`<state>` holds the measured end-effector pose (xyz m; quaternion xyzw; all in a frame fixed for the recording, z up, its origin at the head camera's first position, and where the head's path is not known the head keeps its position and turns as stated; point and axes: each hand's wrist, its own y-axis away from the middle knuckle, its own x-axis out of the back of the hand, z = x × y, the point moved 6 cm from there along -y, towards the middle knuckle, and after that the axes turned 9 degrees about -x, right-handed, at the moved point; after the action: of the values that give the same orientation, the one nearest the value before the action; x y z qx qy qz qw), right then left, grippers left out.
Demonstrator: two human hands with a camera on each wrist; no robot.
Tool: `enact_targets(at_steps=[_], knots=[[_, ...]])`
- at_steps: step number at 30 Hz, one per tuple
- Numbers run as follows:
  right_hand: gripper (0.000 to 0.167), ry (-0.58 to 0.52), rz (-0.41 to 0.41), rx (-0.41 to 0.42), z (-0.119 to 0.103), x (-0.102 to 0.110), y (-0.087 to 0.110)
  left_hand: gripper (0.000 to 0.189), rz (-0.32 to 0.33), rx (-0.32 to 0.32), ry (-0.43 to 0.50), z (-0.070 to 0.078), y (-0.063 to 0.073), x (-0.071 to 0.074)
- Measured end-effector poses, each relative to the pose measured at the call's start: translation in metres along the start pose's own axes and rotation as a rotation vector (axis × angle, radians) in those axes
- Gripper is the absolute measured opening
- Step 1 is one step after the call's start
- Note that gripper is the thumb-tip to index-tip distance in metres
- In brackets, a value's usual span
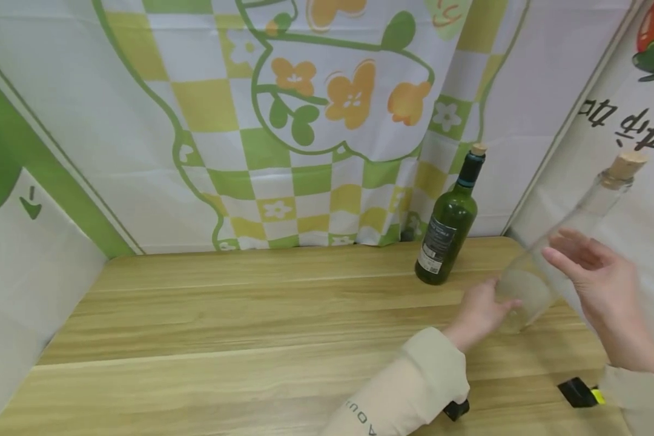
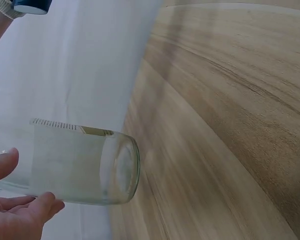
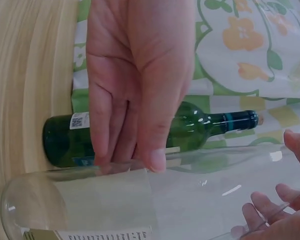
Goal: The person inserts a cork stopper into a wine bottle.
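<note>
A clear glass bottle [image 1: 525, 284] leans to the right, with a cork [image 1: 627, 165] in its mouth. My left hand [image 1: 482, 309] grips its lower body, thumb on the near side. In the left wrist view this hand [image 2: 22, 212] is at the label end of the bottle [image 2: 72, 162]. My right hand [image 1: 605, 281] is cupped loosely about the upper body below the neck, its thumb spread from the fingers. Through the glass in the right wrist view, the fingertips of that hand [image 3: 270, 215] show, with the thumb at the opposite edge.
A corked green wine bottle [image 1: 447, 233] stands upright at the back right of the wooden table [image 1: 223, 339], left of the clear bottle. Behind the table hangs a checkered floral cloth [image 1: 316, 175]. A white wall panel [image 1: 578, 200] borders the right side.
</note>
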<state>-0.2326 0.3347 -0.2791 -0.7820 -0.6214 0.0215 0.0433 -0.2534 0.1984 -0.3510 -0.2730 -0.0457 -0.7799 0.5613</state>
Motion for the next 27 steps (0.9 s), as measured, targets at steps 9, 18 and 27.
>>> enact_targets(at_steps=[9,18,27], knots=[[0.042,-0.019,0.037,-0.009,0.009,-0.007,-0.007,0.029,0.064,0.077,-0.12,-0.001,0.0,0.003],[0.044,-0.029,0.113,-0.033,0.019,-0.009,-0.014,0.046,-0.047,-0.021,0.106,-0.021,-0.007,-0.008],[0.04,-0.035,0.136,-0.046,0.024,-0.01,-0.021,0.062,-0.249,-0.157,0.202,-0.029,0.002,-0.006]])
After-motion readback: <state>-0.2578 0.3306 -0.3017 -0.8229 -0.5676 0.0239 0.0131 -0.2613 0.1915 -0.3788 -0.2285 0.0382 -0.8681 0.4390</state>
